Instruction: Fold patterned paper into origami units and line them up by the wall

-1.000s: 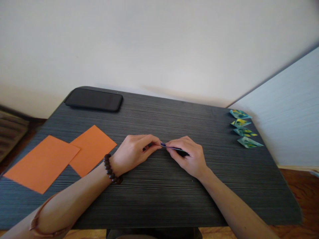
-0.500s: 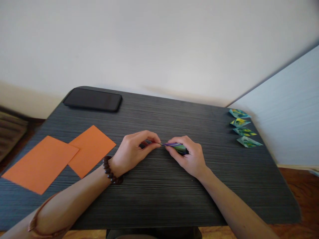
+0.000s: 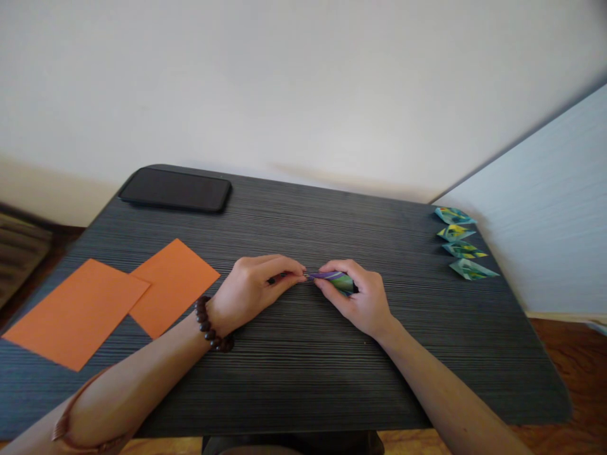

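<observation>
A small folded paper piece (image 3: 334, 279), purple and green, lies on the dark striped table (image 3: 303, 379) at its middle. My right hand (image 3: 363, 300) is closed round its right part, thumb under and fingers over it. My left hand (image 3: 253, 292), with a bead bracelet on the wrist, pinches the paper's pointed left tip between thumb and forefinger. Both hands rest on the tabletop.
Two orange paper sheets (image 3: 118, 297) overlap at the left. A black phone (image 3: 175, 189) lies face up at the far left corner. Several folded teal and yellow paper pieces (image 3: 462, 243) sit in a row at the right edge, beside a pale panel (image 3: 545, 208).
The paper piece has opened from flat to a fuller shape in my right hand. My left fingers rose, then lowered again onto the tip.
</observation>
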Demonstrator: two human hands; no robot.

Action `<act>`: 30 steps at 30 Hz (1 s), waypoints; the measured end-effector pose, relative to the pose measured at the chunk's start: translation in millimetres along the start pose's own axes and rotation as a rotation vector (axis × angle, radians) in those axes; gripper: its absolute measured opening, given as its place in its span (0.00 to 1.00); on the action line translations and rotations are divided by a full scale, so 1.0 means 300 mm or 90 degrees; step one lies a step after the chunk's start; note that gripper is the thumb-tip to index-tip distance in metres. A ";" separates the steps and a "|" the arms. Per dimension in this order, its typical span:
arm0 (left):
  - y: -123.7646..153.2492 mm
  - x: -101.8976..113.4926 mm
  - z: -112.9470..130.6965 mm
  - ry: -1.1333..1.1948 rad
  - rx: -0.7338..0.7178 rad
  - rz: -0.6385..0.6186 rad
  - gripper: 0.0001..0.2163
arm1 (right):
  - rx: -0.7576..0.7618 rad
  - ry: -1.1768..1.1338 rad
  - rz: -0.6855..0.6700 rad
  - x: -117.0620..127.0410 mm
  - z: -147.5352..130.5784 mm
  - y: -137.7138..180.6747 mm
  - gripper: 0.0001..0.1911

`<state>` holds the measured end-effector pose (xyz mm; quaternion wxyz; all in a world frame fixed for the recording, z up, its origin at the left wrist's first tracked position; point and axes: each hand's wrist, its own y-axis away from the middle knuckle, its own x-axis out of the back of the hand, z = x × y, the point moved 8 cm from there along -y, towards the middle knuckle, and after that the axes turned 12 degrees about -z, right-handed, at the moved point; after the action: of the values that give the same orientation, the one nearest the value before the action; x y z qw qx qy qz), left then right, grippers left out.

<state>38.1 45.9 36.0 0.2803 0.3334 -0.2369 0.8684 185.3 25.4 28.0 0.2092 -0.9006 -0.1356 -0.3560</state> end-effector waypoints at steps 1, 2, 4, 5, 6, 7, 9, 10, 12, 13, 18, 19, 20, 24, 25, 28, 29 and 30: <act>0.001 0.000 0.010 -0.018 -0.026 -0.003 0.04 | -0.011 -0.009 -0.006 -0.003 0.007 0.001 0.07; 0.004 0.000 0.017 -0.038 -0.050 -0.006 0.05 | -0.021 -0.019 -0.013 -0.006 0.014 0.002 0.08; 0.012 -0.004 0.026 -0.084 -0.089 -0.018 0.06 | -0.041 -0.044 -0.020 -0.009 0.027 0.001 0.08; 0.017 -0.007 0.027 -0.109 -0.107 -0.025 0.06 | -0.052 -0.058 -0.023 -0.009 0.032 0.000 0.08; 0.022 -0.010 0.028 -0.132 -0.124 -0.032 0.07 | -0.064 -0.073 -0.028 -0.009 0.038 -0.002 0.08; 0.027 -0.014 0.028 -0.149 -0.140 -0.039 0.08 | -0.077 -0.086 -0.035 -0.011 0.043 -0.005 0.08; 0.035 -0.024 0.026 -0.164 -0.166 -0.056 0.09 | -0.100 -0.108 -0.050 -0.014 0.051 -0.011 0.09; 0.037 -0.028 0.025 -0.160 -0.174 -0.062 0.09 | -0.106 -0.113 -0.056 -0.015 0.053 -0.013 0.09; 0.034 -0.034 0.021 -0.137 -0.170 -0.074 0.09 | -0.107 -0.114 -0.060 -0.016 0.053 -0.016 0.09; 0.030 -0.034 0.017 -0.115 -0.155 -0.074 0.08 | -0.102 -0.112 -0.059 -0.015 0.051 -0.016 0.09; -0.002 -0.036 -0.065 0.150 0.069 -0.084 0.10 | -0.053 -0.095 -0.052 -0.018 0.036 -0.008 0.08; -0.005 -0.049 -0.082 0.226 0.113 -0.109 0.11 | -0.043 -0.089 -0.047 -0.016 0.033 -0.006 0.08; -0.007 -0.065 -0.092 0.293 0.144 -0.145 0.12 | -0.034 -0.083 -0.044 -0.016 0.029 -0.004 0.08; -0.012 -0.095 -0.099 0.416 0.181 -0.253 0.13 | 0.021 -0.054 -0.049 -0.016 0.003 -0.002 0.06; -0.011 -0.095 -0.100 0.416 0.183 -0.266 0.12 | 0.040 -0.046 -0.050 -0.016 -0.006 -0.002 0.06; -0.006 -0.097 -0.102 0.404 0.183 -0.291 0.12 | 0.084 -0.028 -0.047 -0.014 -0.029 -0.004 0.05; -0.003 -0.099 -0.105 0.402 0.185 -0.295 0.11 | 0.090 -0.024 -0.047 -0.014 -0.032 -0.005 0.05; 0.000 -0.102 -0.108 0.402 0.191 -0.297 0.11 | 0.093 -0.022 -0.047 -0.014 -0.034 -0.005 0.05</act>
<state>42.5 55.4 -7.3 0.4763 0.1330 0.0714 0.8662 175.7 21.5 32.3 0.2585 -0.8834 -0.1975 -0.3372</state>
